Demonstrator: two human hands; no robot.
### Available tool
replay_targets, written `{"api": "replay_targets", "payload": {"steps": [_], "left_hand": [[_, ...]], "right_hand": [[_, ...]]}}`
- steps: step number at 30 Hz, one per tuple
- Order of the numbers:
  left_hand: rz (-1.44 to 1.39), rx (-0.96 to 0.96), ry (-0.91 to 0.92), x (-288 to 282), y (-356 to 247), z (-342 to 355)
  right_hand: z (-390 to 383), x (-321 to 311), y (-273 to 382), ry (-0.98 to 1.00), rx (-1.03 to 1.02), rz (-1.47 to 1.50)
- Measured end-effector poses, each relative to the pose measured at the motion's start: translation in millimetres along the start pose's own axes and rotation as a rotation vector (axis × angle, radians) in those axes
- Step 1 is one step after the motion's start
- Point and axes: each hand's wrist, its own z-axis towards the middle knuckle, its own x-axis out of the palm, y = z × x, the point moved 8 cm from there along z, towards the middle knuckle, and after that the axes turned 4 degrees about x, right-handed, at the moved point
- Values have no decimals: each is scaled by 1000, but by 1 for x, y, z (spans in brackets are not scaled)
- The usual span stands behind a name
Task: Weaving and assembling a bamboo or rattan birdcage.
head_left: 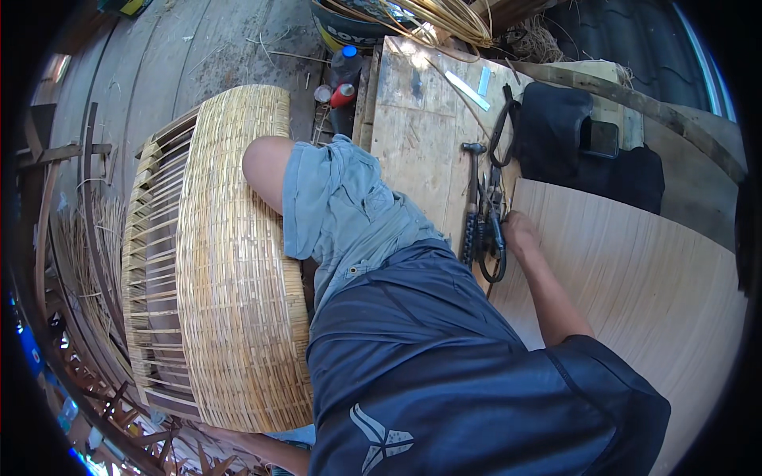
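My right hand (pixel 521 232) rests on the bench with curled fingers, against the dark handles of a plier-like tool (pixel 497 226). What the fingers hold, if anything, is hidden. A hammer (pixel 474 148) lies just left of that tool, its handle pointing toward me. At the lower left my left forearm (pixel 266 449) reaches under the near end of a large woven bamboo basket (pixel 238 254). The left hand's fingers are out of sight there. The basket lies along my left side, tightly woven, with an open band of slats on its far left side. My bare knee leans over it.
A pale wooden board (pixel 627 270) lies to my right. Beyond the tools sit a black bag (pixel 556 127) with a phone (pixel 600 139) on it. A blue-capped bottle (pixel 346 67), a red-topped bottle (pixel 343 96) and a coil of cane strips (pixel 452 20) stand farther back.
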Motion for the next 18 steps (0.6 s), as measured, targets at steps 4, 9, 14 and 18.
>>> {"api": "replay_targets", "payload": {"steps": [4,9,14,18], "left_hand": [[-34,-3,12,1,0,1],[-115,-10,43,7,2,5],[-216,-64,31,-5,14,6],[-313,-118,41,-14,24,4]], "right_hand": [[-34,6,1,-260,30,-8],[-41,20,-2,-202,132,279],[-36,24,1,-294,79,11],[-39,41,-12,-262,132,233]]}}
